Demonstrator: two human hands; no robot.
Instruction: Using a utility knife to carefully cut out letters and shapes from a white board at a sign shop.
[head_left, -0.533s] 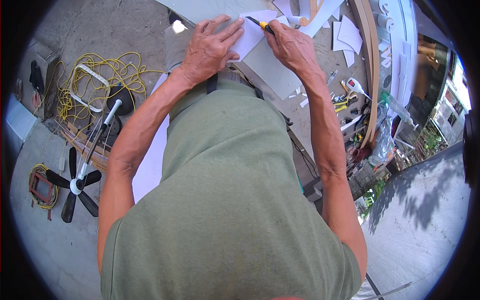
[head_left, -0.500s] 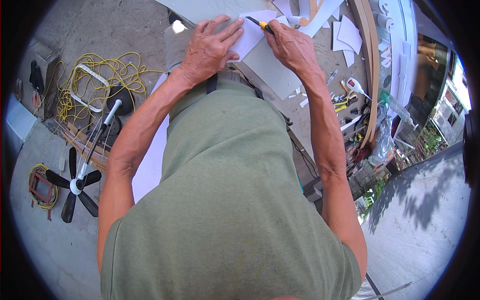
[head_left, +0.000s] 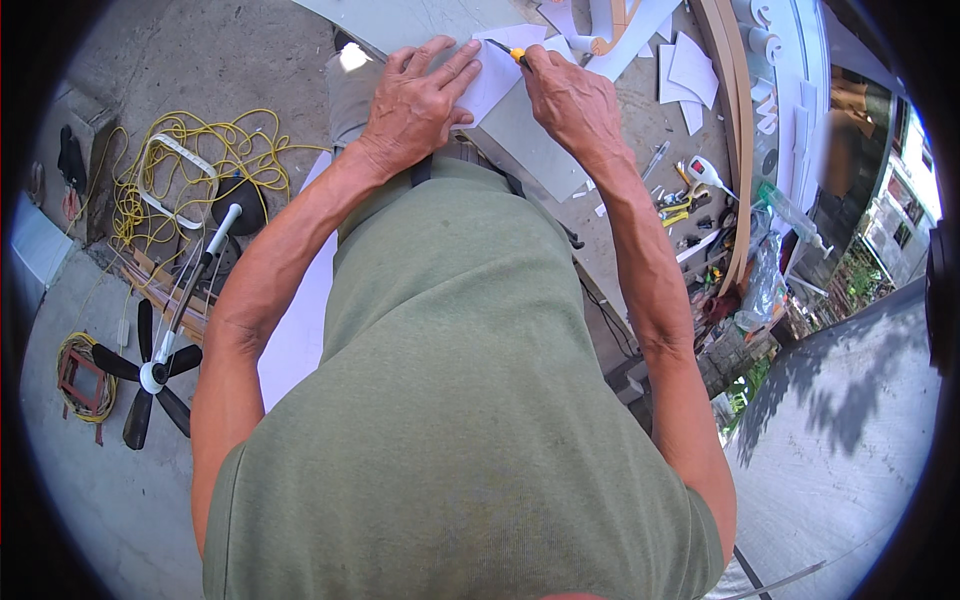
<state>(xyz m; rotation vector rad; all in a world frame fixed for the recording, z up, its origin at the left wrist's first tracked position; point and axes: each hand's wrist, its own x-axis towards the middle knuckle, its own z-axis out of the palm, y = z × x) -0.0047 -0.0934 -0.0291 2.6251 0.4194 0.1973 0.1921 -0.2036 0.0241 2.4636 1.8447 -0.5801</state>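
Note:
My left hand lies with its fingers spread, pressing on a white sheet at the near edge of the worktable. In my right hand is a utility knife with a yellow and black handle, most of it hidden by my fingers. The knife's dark blade slants left toward the upper part of the sheet, close to my left fingertips. Beneath the sheet is a flat grey board. Whether the blade tip touches the sheet I cannot tell.
Right of my hands are white offcuts, a hot glue gun, yellow-handled pliers and long curved brown strips. On the floor at left lie a tangled yellow cord and a fan with black blades.
My right hand and the knife have shifted slightly left. My left hand still holds the sheet down, in nearly the same place.

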